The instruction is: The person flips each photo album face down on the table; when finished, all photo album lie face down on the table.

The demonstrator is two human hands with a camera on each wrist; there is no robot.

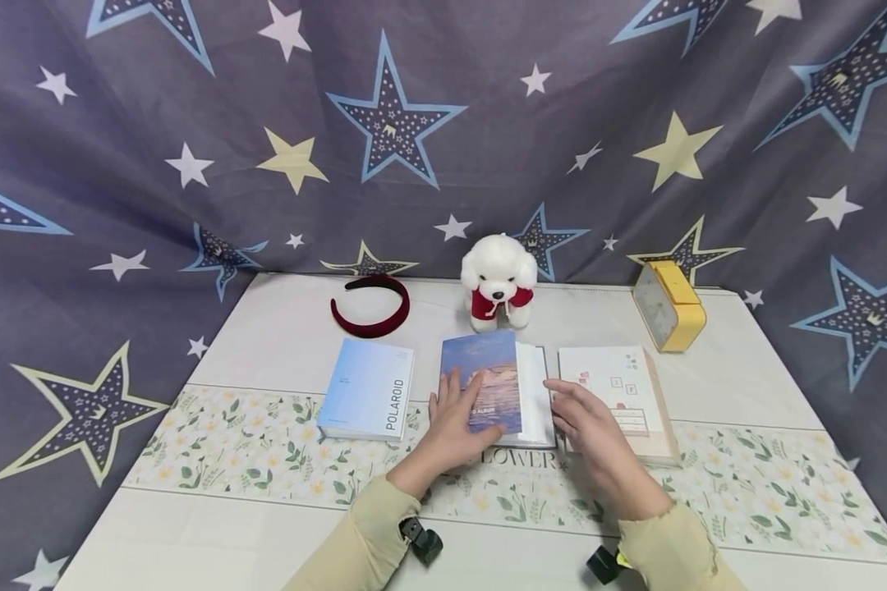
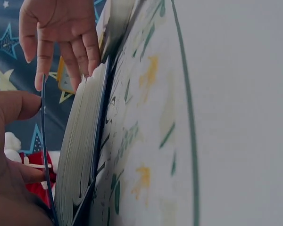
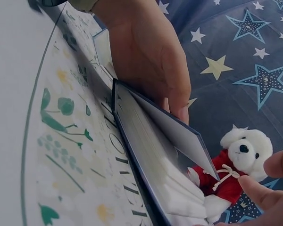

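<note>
A photo album [image 1: 498,357] with a purple-blue sea-picture cover lies in the middle of the table. Its front cover [image 3: 179,134] is lifted part-way at a slant, and white pages [image 1: 534,394] show along the right side. My left hand [image 1: 460,420] rests on the cover with spread fingers; in the left wrist view the thumb [image 2: 19,104] touches the cover's edge. Beside the album's right edge, my right hand [image 1: 590,423] hovers with its fingers extended and nothing held. The right wrist view catches only some of its fingers [image 3: 266,188].
A blue POLAROID album [image 1: 365,386] lies left, a white-covered book [image 1: 613,377] right. Behind are a dark red headband [image 1: 373,328], a white plush dog [image 1: 498,279] in red and a yellow clock [image 1: 673,308]. A starry curtain [image 1: 414,222] hangs behind the table.
</note>
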